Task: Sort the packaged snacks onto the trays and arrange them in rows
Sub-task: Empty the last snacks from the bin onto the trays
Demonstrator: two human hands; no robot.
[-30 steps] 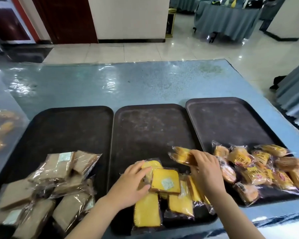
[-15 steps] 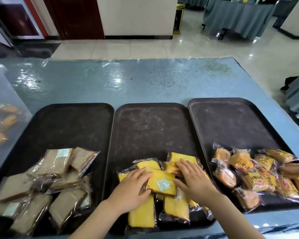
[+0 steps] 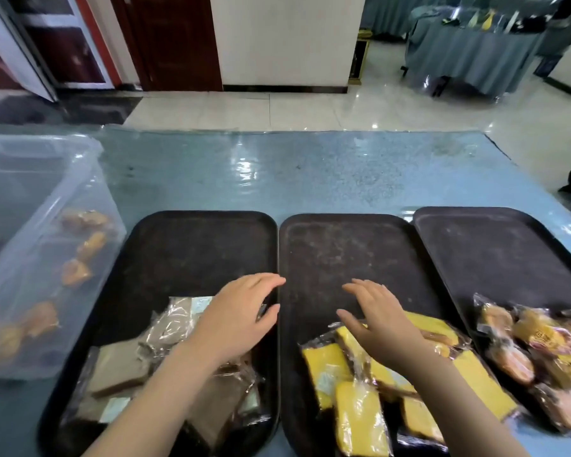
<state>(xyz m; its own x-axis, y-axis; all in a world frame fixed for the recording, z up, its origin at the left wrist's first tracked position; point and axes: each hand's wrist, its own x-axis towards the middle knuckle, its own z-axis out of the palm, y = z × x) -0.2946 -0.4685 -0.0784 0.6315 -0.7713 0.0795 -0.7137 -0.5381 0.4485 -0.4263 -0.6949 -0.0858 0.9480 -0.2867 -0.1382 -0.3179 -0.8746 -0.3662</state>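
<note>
both hands have lifted off the yellow cake packets since the earlier frames; the left hand [image 3: 236, 319] has crossed from the middle tray to the left one, and the view has swung leftward so that a clear bin now shows.

yellow cake packets [image 3: 360, 420] lie heaped at the six o'clock end of the middle tray [image 3: 343, 245], overlapping, long axes running roughly twelve to six with some skewed. the right hand [image 3: 381, 324] hovers over the heap's far edge, fingers spread and straight, gripping nothing; whether the palm touches a packet cannot be told. the packets lie toward six o'clock of its fingertips, and this hand is the nearer one to them.

brown cake packets [image 3: 122, 367] are piled at the near end of the left tray [image 3: 195, 235]. the left hand is above them, fingers extended and apart, holding nothing, its fingertips pointing toward two o'clock at the seam between trays.

orange-wrapped buns [image 3: 521, 341] crowd the near end of the right tray [image 3: 495, 239], at three o'clock of the right hand.

judgement: sorting looks done, and rows are not yet formed; the far halves of all three trays are bare.

a clear bin [image 3: 40, 245] at nine o'clock holds a few blurred orange items; all rests on a blue table [image 3: 310, 173].
</note>
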